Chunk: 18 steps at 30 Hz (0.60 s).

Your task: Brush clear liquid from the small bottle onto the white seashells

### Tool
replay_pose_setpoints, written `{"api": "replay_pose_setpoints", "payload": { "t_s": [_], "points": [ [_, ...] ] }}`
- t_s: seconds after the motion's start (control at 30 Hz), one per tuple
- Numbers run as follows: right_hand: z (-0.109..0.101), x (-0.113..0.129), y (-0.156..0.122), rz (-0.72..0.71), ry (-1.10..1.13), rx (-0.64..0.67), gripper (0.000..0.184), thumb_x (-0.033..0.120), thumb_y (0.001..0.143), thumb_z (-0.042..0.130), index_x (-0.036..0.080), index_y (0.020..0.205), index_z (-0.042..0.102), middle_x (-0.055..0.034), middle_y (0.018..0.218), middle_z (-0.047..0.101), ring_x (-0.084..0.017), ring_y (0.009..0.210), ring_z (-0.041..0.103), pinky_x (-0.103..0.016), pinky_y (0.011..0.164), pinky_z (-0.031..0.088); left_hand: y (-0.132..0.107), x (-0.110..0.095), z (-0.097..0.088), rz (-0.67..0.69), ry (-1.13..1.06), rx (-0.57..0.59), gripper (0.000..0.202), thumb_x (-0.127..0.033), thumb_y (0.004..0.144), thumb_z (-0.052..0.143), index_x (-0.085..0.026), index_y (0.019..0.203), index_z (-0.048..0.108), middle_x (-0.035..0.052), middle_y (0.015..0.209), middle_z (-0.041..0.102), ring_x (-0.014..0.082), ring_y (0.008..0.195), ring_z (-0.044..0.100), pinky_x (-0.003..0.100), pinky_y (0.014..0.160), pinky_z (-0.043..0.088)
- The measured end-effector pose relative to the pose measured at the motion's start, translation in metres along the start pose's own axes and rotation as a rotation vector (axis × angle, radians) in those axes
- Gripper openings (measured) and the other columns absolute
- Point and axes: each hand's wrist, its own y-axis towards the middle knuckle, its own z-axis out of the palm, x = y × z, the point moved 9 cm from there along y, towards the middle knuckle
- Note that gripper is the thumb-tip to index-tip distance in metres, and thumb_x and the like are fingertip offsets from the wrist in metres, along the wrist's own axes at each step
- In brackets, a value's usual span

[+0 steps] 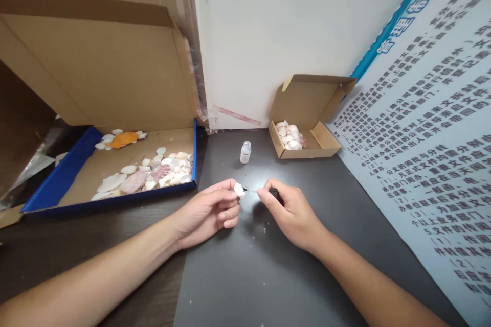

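Note:
My left hand (209, 210) pinches a small white shell (240, 190) between thumb and forefinger, just above the dark table (249, 276). My right hand (289, 210) is closed on a thin brush (253, 190) with a black cap handle, whose tip touches the shell. A small clear bottle (245, 152) stands open on the table beyond both hands.
A small cardboard box (307, 133) holding several pale shells sits at the back right. A large blue-edged tray (57, 184) with many shells and one orange shell (123, 139) lies at the left under a big cardboard flap. A printed poster (433, 153) leans at the right.

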Motion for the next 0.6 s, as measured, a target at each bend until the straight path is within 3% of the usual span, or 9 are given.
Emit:
{"api": "replay_pose_setpoints", "payload": {
  "t_s": [0.1, 0.27, 0.4, 0.6],
  "points": [
    [-0.0035, -0.0019, 0.0006, 0.010, -0.045, -0.033, 0.041, 0.048, 0.096, 0.046, 0.018, 0.069, 0.040, 0.0041, 0.060, 0.039, -0.009, 0.057, 0.036, -0.022, 0.055, 0.029, 0.0001, 0.0003, -0.0004, 0.005, 0.011, -0.001, 0.013, -0.014, 0.088, 0.057, -0.017, 0.079, 0.049, -0.0069, 0.060, 0.029, 0.0057, 0.049, 0.029, 0.020, 0.051, 0.029],
    [0.0052, 0.0035, -0.0021, -0.039, 0.016, 0.065, 0.040, 0.049, 0.097, 0.043, 0.018, 0.071, 0.042, 0.0045, 0.059, 0.040, -0.009, 0.056, 0.036, -0.022, 0.055, 0.030, 0.0002, 0.0004, -0.0002, 0.013, -0.009, 0.001, 0.016, -0.014, 0.085, 0.061, -0.017, 0.077, 0.048, -0.0075, 0.058, 0.029, 0.0057, 0.048, 0.030, 0.020, 0.051, 0.029],
    [-0.0010, -0.0024, -0.0016, 0.026, -0.117, -0.006, 0.041, 0.047, 0.097, 0.045, 0.018, 0.068, 0.039, 0.0042, 0.059, 0.040, -0.009, 0.057, 0.036, -0.023, 0.056, 0.028, 0.0000, -0.0004, -0.0010, 0.022, -0.014, -0.006, 0.015, -0.013, 0.087, 0.059, -0.017, 0.077, 0.049, -0.0072, 0.058, 0.029, 0.0059, 0.048, 0.030, 0.020, 0.051, 0.029],
    [0.0032, 0.0046, -0.0021, -0.044, -0.018, 0.045, 0.040, 0.048, 0.097, 0.044, 0.018, 0.070, 0.043, 0.0042, 0.058, 0.041, -0.009, 0.056, 0.037, -0.022, 0.054, 0.029, -0.0003, -0.0013, -0.0006, 0.034, -0.024, -0.014, 0.021, -0.013, 0.087, 0.059, -0.017, 0.072, 0.045, -0.0070, 0.058, 0.028, 0.0061, 0.048, 0.028, 0.020, 0.050, 0.030]
  ]
}}
